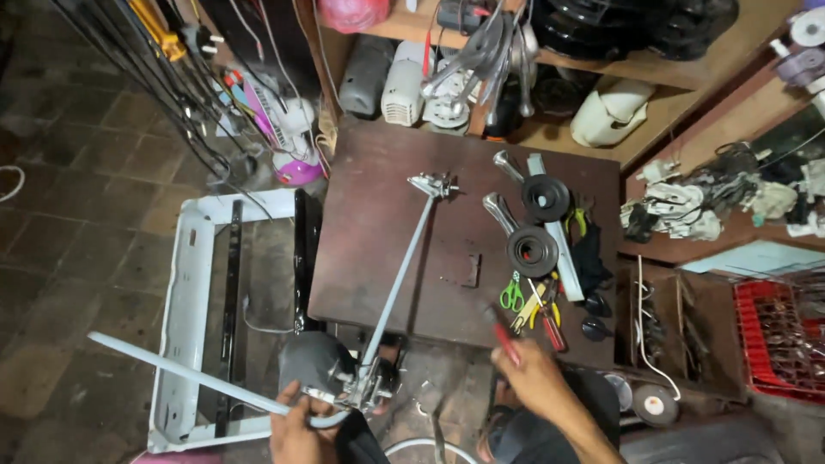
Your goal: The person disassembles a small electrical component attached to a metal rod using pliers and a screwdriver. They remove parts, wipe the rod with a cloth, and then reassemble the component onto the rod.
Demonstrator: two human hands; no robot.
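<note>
Cluttered workshop shelves are surrounding the brown table ahead of our hands. We are closing our left hand around a grey metal fan frame, its long rods running up and leftward from the grip. Our right hand is gripping a red-handled screwdriver, just below scissors.

I have one view only, from the camera on the head, looking steeply down from well above. It faces forward over the brown table, with shelves along the top edge and the floor at left. The hands enter from the bottom edge, nearest the lens.
</note>
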